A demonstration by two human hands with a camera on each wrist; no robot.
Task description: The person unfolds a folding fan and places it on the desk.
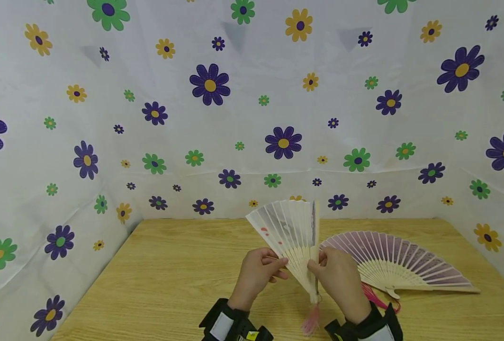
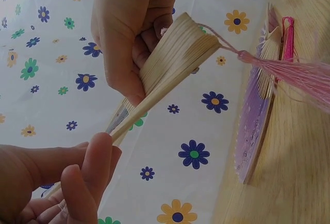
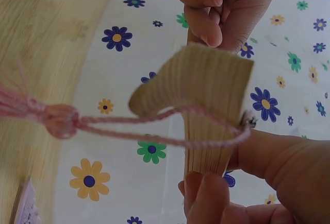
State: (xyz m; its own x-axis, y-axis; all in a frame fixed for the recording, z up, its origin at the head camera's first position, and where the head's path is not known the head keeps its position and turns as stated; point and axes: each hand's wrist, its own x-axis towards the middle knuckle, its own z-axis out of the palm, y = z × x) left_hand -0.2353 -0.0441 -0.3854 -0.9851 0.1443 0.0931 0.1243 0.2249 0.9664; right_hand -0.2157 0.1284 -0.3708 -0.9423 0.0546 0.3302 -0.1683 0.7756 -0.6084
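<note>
Both hands hold a partly spread white folding fan (image 1: 296, 253) upright above the table. My left hand (image 1: 254, 274) pinches its left edge between thumb and fingers. The right hand (image 1: 339, 277) grips the stacked ribs along the right side, thumb on the near face. Pale wooden ribs (image 2: 178, 54) come together at the lower end in the left wrist view. From that end a pink tassel (image 1: 310, 319) hangs by a looped cord, which crosses the ribs in the right wrist view. Grey and red printing shows on the fan's leaf.
A spread purple folding fan (image 1: 399, 265) lies on the wooden table (image 1: 162, 284) to the right, partly behind the right hand. Its bright pink tassel (image 1: 375, 296) trails beside the right wrist. A white flower-printed sheet (image 1: 252, 118) encloses the back and sides.
</note>
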